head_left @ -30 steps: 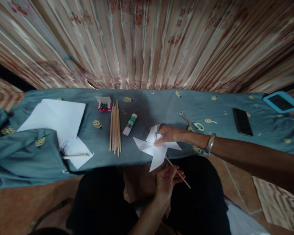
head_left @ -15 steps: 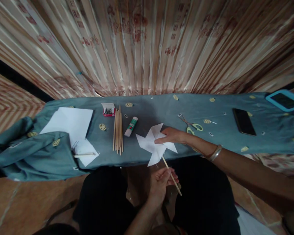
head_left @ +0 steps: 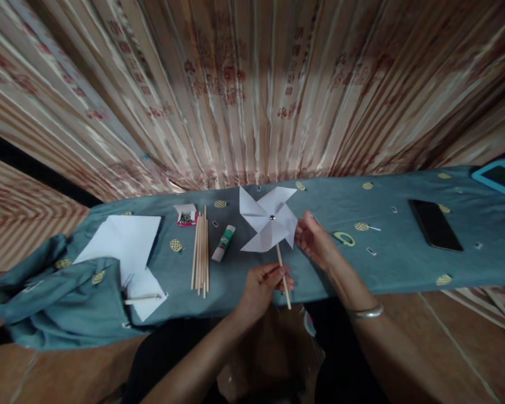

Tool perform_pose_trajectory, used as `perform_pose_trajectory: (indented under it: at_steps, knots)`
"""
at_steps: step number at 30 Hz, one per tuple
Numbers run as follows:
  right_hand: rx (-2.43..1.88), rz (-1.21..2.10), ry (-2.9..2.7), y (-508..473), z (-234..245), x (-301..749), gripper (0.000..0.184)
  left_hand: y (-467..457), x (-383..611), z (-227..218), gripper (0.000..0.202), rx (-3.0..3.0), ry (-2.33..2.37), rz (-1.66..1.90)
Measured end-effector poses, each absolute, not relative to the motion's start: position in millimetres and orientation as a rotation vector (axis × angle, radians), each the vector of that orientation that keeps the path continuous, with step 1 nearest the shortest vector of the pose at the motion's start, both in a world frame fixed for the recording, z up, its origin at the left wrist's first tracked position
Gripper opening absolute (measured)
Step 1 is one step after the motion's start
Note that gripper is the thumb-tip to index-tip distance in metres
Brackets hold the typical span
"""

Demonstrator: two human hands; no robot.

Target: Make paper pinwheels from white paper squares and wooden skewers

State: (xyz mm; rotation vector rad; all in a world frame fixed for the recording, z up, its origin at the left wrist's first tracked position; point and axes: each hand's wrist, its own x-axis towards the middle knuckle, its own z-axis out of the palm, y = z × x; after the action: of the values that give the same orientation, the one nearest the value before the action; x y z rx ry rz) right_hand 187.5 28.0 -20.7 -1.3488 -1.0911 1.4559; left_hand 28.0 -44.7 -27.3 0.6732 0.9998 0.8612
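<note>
**Item:** paper pinwheel point(head_left: 268, 224), white, fixed by a pin point(head_left: 271, 217) at its hub to a thin stick point(head_left: 283, 275)

**Position:** upright over the blue cloth point(head_left: 404, 258), hub facing the camera. A second ago it lay flat at the table's near edge under the right hand. It has since been lifted and turned

**Left hand** point(head_left: 261, 286): at 6 o'clock of the wheel, fingers clamped on the stick's lower part

**Right hand** point(head_left: 315, 241): at 3 o'clock, now off the hub, fingers loosely apart with the tips at a blade's edge. Contact is uncertain

**Reading:** the wheel seems to hold on the stick by its pin alone

**Nearby:**
- bundle of sticks point(head_left: 200, 249) and glue stick point(head_left: 223, 243) at 9 o'clock
- pin box point(head_left: 186, 215) at 9 o'clock, farther out
- scissors point(head_left: 344, 238) and phone point(head_left: 435, 224) at 3 o'clock
</note>
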Motion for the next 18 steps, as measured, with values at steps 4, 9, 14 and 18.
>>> perform_pose_trajectory:
  at_steps: [4,9,14,18]
  knots:
    - [-1.263,1.4,-0.897,35.5,-23.2,182.4,0.066,-23.1,27.2,-32.1,0.043,0.75,1.023,0.912]
    - [-1.243,1.337,-0.905,36.3,-27.5,171.5,0.055,-11.8,21.4,-39.4,0.043,0.801,1.065,0.964]
    - [-1.219,1.363,-0.902,31.8,-32.2,166.6,0.053,-4.1,16.4,-39.8,0.04,0.881,1.09,0.953]
    - [-1.297,1.372,-0.842,23.8,-34.1,163.6,0.048,1.6,13.6,-35.3,0.037,0.916,1.138,1.004]
